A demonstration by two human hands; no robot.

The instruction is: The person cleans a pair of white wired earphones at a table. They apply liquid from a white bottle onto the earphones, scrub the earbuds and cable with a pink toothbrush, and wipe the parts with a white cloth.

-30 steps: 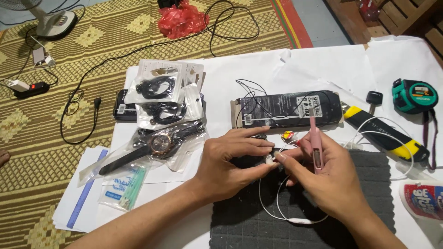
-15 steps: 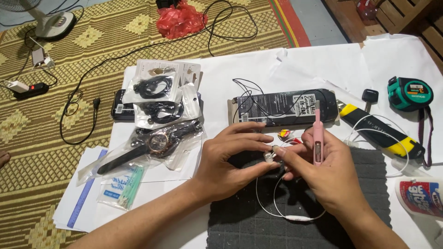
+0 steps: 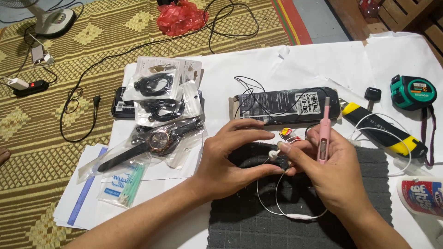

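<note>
1. Over the dark mat (image 3: 360, 193), between the two hands, sits a white earbud (image 3: 274, 153), its thin white cable (image 3: 295, 216) looping down across the mat.
2. Left hand (image 3: 230, 161): thumb and fingers curled narrow, the tips closing in around the earbud from the left; thumb and index seem to pinch the wire just below it.
3. Right hand (image 3: 332, 175): closed on a slim pink tool (image 3: 324, 133), held upright between thumb and fingers, while the index tip presses toward the earbud.
4. Progress, as a judgement: the earbud is out and being worked on, the tool is held back rather than applied, so the fine work looks underway but unfinished. Whether any part is open or detached is too small to tell.
5. Just behind the hands lies a black box (image 3: 284, 105) with a black wire draped on it, and a small red-yellow piece (image 3: 286, 133).
6. Further right: a yellow-black knife (image 3: 383, 128), a key (image 3: 372, 97), a green tape measure (image 3: 413, 92), a glue tube (image 3: 422, 196).
7. Left: bagged earphones (image 3: 159, 94), a bagged watch (image 3: 157, 140), swabs (image 3: 124, 183).
</note>
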